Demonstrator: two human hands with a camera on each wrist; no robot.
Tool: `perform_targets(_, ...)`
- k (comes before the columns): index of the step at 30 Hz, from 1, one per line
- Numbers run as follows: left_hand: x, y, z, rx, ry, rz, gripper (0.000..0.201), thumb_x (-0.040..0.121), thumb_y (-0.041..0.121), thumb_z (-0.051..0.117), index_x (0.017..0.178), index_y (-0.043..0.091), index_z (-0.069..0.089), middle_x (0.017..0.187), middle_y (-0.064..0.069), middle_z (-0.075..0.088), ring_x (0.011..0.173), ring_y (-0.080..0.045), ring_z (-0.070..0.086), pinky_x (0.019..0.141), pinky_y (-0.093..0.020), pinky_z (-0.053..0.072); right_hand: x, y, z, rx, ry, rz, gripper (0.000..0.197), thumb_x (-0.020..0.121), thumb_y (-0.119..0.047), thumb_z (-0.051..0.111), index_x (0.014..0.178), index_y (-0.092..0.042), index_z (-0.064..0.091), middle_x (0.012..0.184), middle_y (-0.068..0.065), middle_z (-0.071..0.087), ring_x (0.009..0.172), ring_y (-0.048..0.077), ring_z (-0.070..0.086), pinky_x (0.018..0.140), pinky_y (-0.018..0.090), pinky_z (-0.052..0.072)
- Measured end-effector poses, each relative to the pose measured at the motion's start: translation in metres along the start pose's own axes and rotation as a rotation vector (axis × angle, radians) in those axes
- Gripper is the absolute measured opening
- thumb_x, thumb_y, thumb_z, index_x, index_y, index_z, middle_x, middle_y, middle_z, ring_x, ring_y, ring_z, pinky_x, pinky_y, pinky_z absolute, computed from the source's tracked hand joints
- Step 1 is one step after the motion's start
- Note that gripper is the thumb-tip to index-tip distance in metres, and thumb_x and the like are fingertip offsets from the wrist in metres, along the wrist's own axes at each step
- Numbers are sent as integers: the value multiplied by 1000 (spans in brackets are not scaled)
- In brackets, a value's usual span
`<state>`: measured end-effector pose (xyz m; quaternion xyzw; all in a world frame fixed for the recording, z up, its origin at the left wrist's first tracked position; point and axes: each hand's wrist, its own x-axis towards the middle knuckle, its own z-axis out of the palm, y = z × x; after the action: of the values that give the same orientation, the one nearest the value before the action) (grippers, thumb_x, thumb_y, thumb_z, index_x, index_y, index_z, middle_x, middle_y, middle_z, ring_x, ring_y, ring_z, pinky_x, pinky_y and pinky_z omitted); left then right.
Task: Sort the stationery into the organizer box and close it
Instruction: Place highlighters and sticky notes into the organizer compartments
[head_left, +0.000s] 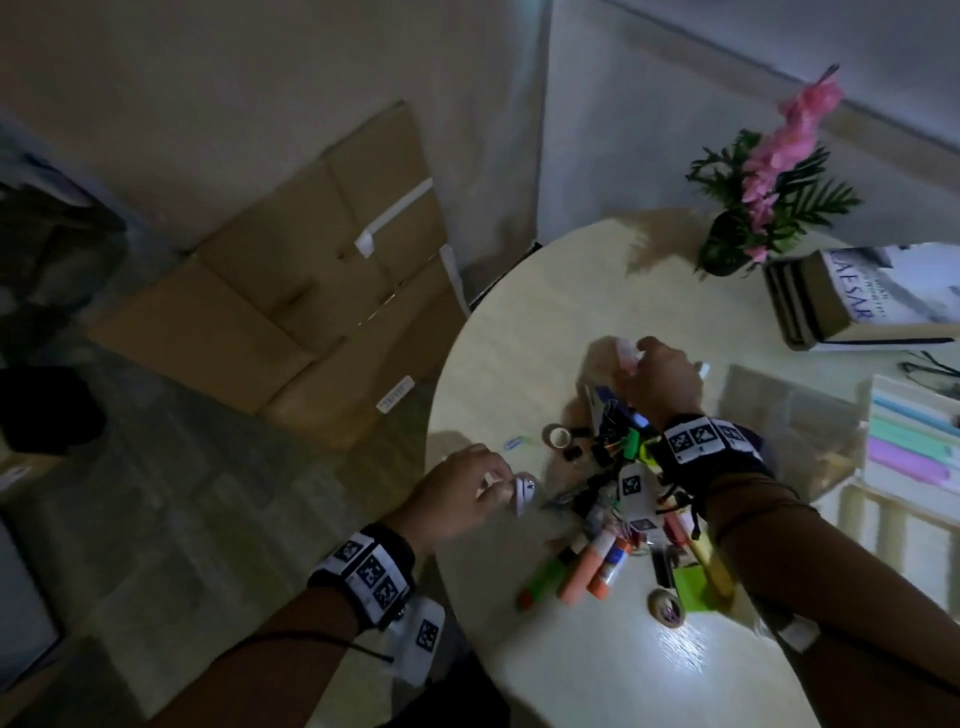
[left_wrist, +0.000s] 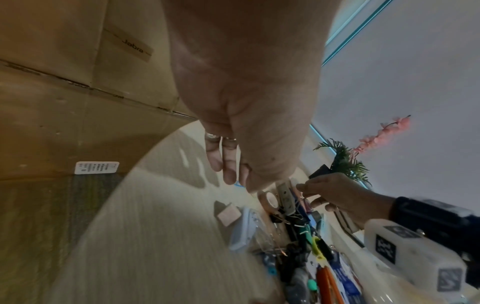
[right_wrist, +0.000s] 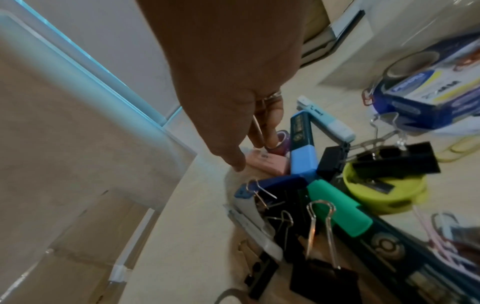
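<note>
The left hand (head_left: 457, 488) hovers over the round pale wooden table (head_left: 649, 670), fingers extended, empty. The mixed stationery pile (head_left: 618, 499) lies centre-table. The right hand (right_wrist: 241, 115) lowers extended fingers onto a pink eraser (right_wrist: 270, 163); grip indeterminate. The clear plastic organizer box (head_left: 795, 426) stands rightward.

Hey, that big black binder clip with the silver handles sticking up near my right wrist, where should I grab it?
Take the black binder clip by its two wire handles, coming from above. They stand up clear of the pile, close together, so a thumb and finger can pinch them. Its black body lies among other clips and a green highlighter, leaving little room at its sides.
</note>
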<state>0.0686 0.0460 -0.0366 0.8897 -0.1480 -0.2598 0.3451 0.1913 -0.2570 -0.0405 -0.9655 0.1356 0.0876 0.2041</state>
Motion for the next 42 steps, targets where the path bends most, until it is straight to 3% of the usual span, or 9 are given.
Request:
perform_targets(8,26,1,-13,4,-11,17,20,101,19,61,120,23,66,121,3,60,101,-17,65,86,-38,57,-1,-2,22,-44,2,98,49,97,-48,57,93,-2,72,92,22,72,83,39,72,65,35,45)
perform_targets(13,85,41,-4,177,30,122,34,94,12,66,126,19,61,125,-4,57,113,-28,59,88,-45,56,-17,3,14,271,84,169,43,88,-39,63,61,-6,62,53,9,55,57,33,55,55,35,39)
perform_targets(17,130,75,9,371,-54,181,63,85,4,75,142,14,50,143,-9,48,129,-35,48,99,-49,54,-47,15,-8,538,85,241,46,97,-36,55,69,-2,64,59,11,63,53,32,56,52,37,43)
perform_targets(21,158,89,22,526,-198,237,75,83,17,79,149,21,44,152,-7,43,138,-37,41,111,-54,43,-91,30,-38,952,-79,303,25,100,-24,48,82,-9,57,64,6,44,52,16,35,48,28,25)
perform_targets(26,173,91,31,581,-190,227,55,82,17,79,132,22,56,135,-6,48,127,-37,45,101,-51,49,-133,58,-61,1020,-176,302,24,101,-26,50,92,-7,63,71,5,41,53,13,29,50,26,19)
perform_targets(30,176,90,18,580,-214,210,61,77,41,88,125,20,58,126,-9,51,115,-35,53,94,-50,53,-163,63,-71,1072,-199,335,33,106,-32,50,90,-12,71,66,-1,39,53,11,28,51,29,18)
perform_targets(34,165,92,-2,406,-158,147,63,75,51,86,123,22,57,117,-4,60,99,-28,63,83,-40,55,-185,72,-72,1077,-183,294,39,111,-36,46,99,-7,68,66,-2,41,56,13,33,53,30,23)
perform_targets(38,139,106,-20,-83,-120,-12,51,77,61,80,107,27,58,100,2,69,87,-18,68,75,-34,53,-201,78,-75,1027,-157,267,47,105,-44,53,104,1,66,75,9,41,66,20,36,58,34,30)
perform_targets(42,108,125,-17,-416,-156,-35,49,86,70,66,87,22,54,79,0,51,74,-17,51,74,-38,38,-212,88,-78,1045,-141,276,47,108,-38,51,99,7,58,75,8,42,66,20,37,61,37,30)
